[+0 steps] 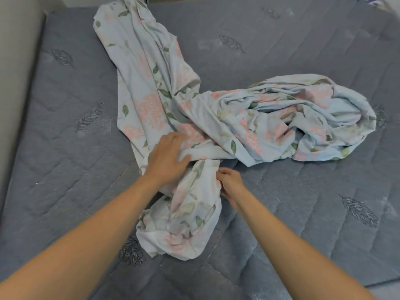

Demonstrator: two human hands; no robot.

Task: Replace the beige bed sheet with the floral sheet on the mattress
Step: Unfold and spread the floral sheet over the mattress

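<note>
The mattress [281, 61] is bare (no beige sheet visible), yet the floral sheet [259, 118] lies bunched mid-bed, left hand [167, 158] flat on it, right hand [230, 185] pinching a fold; spreading remains.

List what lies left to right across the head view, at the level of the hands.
Wall → bare mattress → left hand on the floral sheet → right hand gripping its edge → bare mattress again.
</note>
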